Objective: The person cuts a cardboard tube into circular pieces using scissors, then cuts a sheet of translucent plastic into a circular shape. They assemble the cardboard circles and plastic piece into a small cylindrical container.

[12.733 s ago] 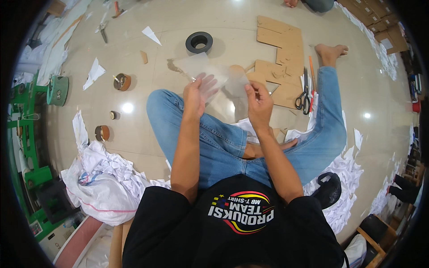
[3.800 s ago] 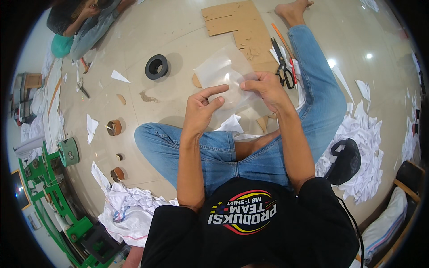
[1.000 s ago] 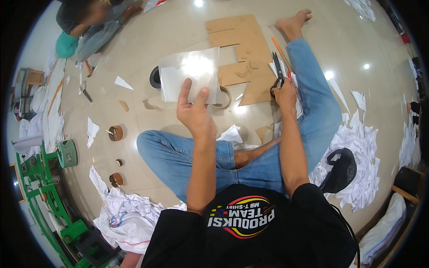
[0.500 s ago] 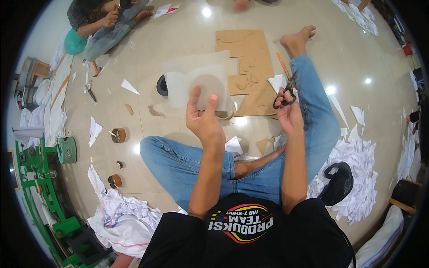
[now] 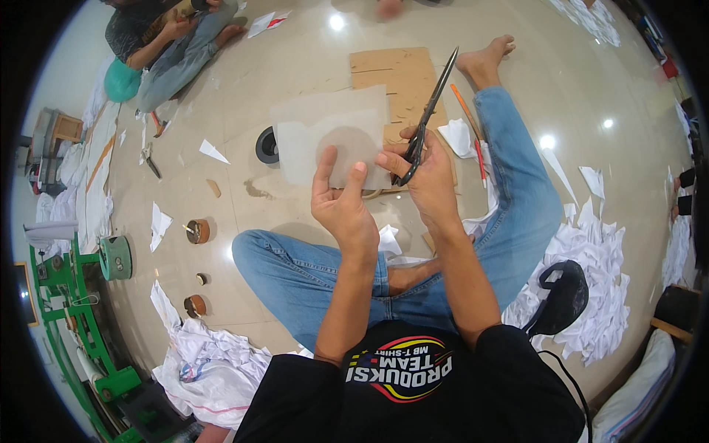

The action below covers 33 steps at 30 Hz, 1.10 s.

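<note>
My left hand (image 5: 346,210) grips a translucent white sheet (image 5: 303,122) by its near side, thumb on top and other fingers hidden behind it. Through the sheet shows a round greyish shape (image 5: 362,144); whether it lies under the sheet or is part of it I cannot tell. In my right hand (image 5: 428,181) is a pair of dark scissors (image 5: 436,96), the blades pointing away from me and seeming shut. That hand's thumb is right by the sheet's right edge; I cannot tell if they touch. Beyond the sheet lies a notched brown cardboard (image 5: 413,66).
A black ring-shaped roll (image 5: 266,145) lies left of the sheet. An orange stick (image 5: 465,111) and white scraps (image 5: 458,138) lie by my right leg. Piled white cuttings (image 5: 591,288) are at right. Another person (image 5: 173,55) sits far left, near pliers (image 5: 151,162). Green machinery (image 5: 66,295) stands at left.
My right hand has moved left from beside my leg to the sheet's right edge. The scissors have swung round so their blades point away. The sheet has shifted slightly rightward.
</note>
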Tool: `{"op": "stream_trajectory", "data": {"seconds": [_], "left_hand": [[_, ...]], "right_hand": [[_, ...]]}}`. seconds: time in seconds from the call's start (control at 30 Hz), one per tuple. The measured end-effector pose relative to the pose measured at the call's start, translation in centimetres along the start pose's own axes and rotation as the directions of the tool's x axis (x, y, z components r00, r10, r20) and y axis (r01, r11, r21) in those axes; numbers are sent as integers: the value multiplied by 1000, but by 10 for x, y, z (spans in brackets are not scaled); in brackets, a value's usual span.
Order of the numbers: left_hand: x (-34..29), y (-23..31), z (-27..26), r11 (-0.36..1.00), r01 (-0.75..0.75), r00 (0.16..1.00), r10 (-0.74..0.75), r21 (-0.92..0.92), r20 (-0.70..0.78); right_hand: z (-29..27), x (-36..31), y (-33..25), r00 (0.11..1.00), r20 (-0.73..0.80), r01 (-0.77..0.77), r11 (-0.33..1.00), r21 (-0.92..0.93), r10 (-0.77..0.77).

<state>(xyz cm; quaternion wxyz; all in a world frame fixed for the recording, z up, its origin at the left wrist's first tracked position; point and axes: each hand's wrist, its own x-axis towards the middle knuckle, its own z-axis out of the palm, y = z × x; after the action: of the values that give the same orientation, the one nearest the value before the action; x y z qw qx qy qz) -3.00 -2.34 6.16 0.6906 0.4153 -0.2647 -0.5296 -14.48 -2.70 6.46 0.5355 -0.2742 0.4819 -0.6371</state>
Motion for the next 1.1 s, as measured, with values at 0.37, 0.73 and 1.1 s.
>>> {"op": "stream_trajectory", "data": {"seconds": [0.37, 0.73, 1.1], "left_hand": [[-9, -2, 5, 1000, 18, 1000, -18, 8, -2], [-3, 18, 0, 954, 108, 981, -148, 279, 127], [-7, 16, 8, 975, 6, 980, -51, 223, 194]], "right_hand": [[-2, 5, -9, 1000, -3, -25, 1000, 6, 25], [-19, 23, -22, 998, 62, -20, 996, -83, 25], [-20, 26, -36, 998, 68, 4, 998, -64, 0]]}}
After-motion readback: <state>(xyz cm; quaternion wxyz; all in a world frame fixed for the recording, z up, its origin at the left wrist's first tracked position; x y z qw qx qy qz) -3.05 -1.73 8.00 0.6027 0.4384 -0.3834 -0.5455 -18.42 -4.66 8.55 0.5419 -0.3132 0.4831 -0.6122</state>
